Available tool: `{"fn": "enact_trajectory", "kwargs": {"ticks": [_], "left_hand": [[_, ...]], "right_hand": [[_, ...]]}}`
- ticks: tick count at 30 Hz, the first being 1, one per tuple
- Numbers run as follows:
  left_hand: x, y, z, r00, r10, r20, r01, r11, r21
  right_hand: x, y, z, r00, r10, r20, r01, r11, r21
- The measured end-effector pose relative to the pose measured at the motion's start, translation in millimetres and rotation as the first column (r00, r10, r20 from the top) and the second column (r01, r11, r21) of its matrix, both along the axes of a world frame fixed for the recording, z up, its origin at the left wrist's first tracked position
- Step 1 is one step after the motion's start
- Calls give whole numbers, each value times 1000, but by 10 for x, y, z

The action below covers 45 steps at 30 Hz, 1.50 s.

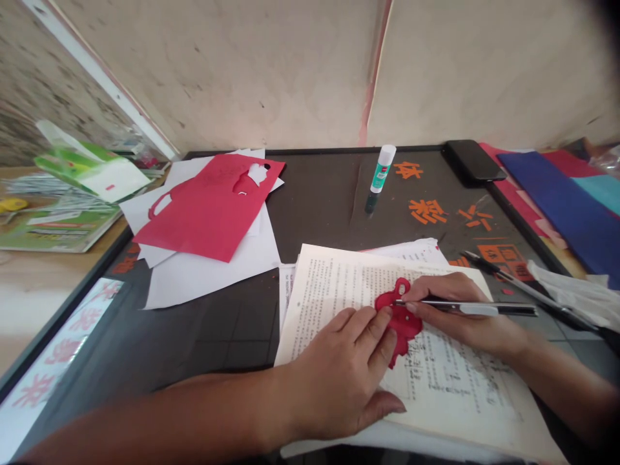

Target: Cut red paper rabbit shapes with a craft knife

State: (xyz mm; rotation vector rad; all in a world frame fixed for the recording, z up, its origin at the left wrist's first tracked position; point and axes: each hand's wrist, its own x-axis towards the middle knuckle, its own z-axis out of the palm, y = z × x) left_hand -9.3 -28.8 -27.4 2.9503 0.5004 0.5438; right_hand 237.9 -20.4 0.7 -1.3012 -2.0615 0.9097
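A red paper cut-out (405, 323) with wavy edges and small holes lies on a printed page of an open-lying stack of paper (322, 294). My left hand (346, 365) rests flat on the cut-out's left side, fingers stretched and thumb apart, pressing it to the page. Pinched in my right hand (453, 310) is a slim black and silver pen (477, 309), held nearly level. Its tip touches or hovers just over the upper part of the cut-out; I cannot tell which. Handwriting marks the lower right of the page.
A glue stick (382, 169) stands upright behind the pages. Red paper with cut-away shapes (208, 213) tops white sheets on the left. A black phone (473, 161) lies back right, near coloured paper (557, 206). Another pen (504, 274) is close to my right hand.
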Motion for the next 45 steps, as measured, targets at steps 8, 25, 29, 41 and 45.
{"fn": "enact_trajectory", "kwargs": {"ticks": [8,25,29,41,45], "left_hand": [[-5,-10,13,1000,2,19,-2,1000,-4],[16,20,20,998,-52,-39,51,998,-30],[26,5,15,997,-48,-52,48,999,-11],[6,29,49,996,-43,78,50,995,-85],[-18,81,121,986,-8,169,33,989,-145]], "right_hand": [[-65,-31,7,997,-82,10,82,996,-37],[-79,-72,-15,993,-97,65,96,995,12],[-67,-82,-42,995,-55,78,52,998,31],[-22,-74,-72,980,-190,-62,188,981,-44],[-17,-44,-162,853,-398,-336,372,917,-142]]}}
